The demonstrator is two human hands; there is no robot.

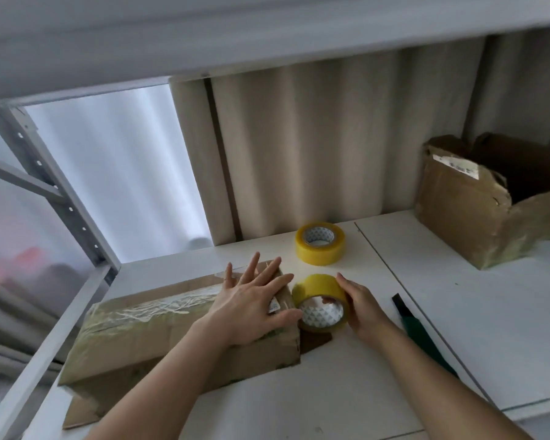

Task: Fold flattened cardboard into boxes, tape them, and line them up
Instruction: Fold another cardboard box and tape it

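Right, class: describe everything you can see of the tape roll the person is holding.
The held tape roll is yellowish, glossy packing tape wound on a white patterned cardboard core. It stands on edge, its open core facing the camera, at the right end of the cardboard box. The right hand grips its right side. The left hand, flat on the box, touches its left side with the thumb.

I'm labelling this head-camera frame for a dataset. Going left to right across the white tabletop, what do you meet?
Taped cardboard box → left hand pressed flat on it → yellow tape roll held by the right hand → green-handled cutter → torn open cardboard box.
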